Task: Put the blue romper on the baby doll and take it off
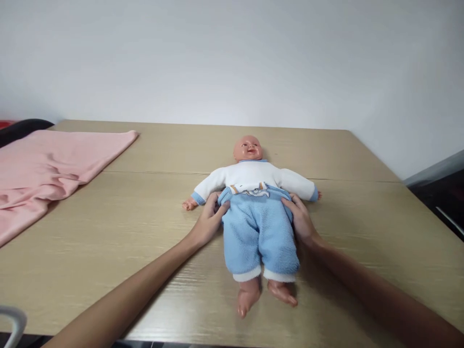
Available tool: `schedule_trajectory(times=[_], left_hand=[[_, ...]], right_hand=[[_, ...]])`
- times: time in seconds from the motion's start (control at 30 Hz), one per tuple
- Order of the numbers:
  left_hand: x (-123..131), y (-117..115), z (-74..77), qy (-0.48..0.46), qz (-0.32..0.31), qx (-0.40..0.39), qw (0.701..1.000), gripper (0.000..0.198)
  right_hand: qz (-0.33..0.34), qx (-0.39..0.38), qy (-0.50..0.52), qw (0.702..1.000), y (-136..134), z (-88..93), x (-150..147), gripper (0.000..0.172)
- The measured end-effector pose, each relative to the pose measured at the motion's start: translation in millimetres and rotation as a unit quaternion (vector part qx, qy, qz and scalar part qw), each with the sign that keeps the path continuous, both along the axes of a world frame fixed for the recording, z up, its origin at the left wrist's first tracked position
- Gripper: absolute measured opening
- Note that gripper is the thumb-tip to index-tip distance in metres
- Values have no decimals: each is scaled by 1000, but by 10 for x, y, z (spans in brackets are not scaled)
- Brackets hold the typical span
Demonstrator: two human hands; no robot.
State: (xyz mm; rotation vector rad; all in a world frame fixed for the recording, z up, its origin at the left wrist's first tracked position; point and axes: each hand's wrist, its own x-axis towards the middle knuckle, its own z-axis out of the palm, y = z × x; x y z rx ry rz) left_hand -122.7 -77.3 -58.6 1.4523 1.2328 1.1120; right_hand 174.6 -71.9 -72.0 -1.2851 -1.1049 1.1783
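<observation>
A baby doll [249, 148] lies on its back on the table, head toward the wall and bare feet toward me. It wears a white top [250, 172] with blue cuffs and light-blue fleece pants [259, 232] with white hems. My left hand [210, 217] grips the pants at the waist on the left side, thumb on top. On the opposite side, my right hand [301, 220] is closed on the waistband, its fingertips partly hidden by the cloth. The top's patterned lower edge shows bunched at the waistband.
A pink blanket [61, 164] lies rumpled over the left side of the wooden table [163, 150]. Behind stands a pale wall. Dark objects sit past the table's left and right edges, and a curved white piece [16, 319] shows at the lower left.
</observation>
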Motion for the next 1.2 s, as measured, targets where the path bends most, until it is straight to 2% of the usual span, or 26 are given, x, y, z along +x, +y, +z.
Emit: schedule_trajectory(times=[0.13,0.27,0.43,0.53,0.67,0.8,0.9,0.97,1.07,1.2], left_hand=[[33,8,19,-44,19,-5,999,47],[14,38,22,-51,26,8,998,45],[-6,12,-8,21,13,62,998,36],[-11,30,1,-10,-15,24,1000,41],[-11,110,31,-34,10,16,999,49],[-9,186,21,-66,18,7,998,52],[-27,231,-9,-93,11,-10,996,53],[-50,248,-16,-103,-9,-28,994,52],[-77,225,4,-84,-32,-40,995,44],[-55,109,27,-53,-2,-35,998,28]], right_hand=[[11,-19,63,998,57,-18,4,37],[16,10,-3,1000,67,16,6,38],[-14,64,-84,994,0,43,-14,38],[-14,64,-64,996,-10,32,-28,37],[-1,34,4,999,81,7,-31,32],[61,0,96,994,229,80,-11,31],[141,-23,107,984,297,190,34,34],[173,-37,103,979,303,232,83,35],[189,-61,110,974,271,203,171,40],[193,-71,127,970,219,75,234,47]])
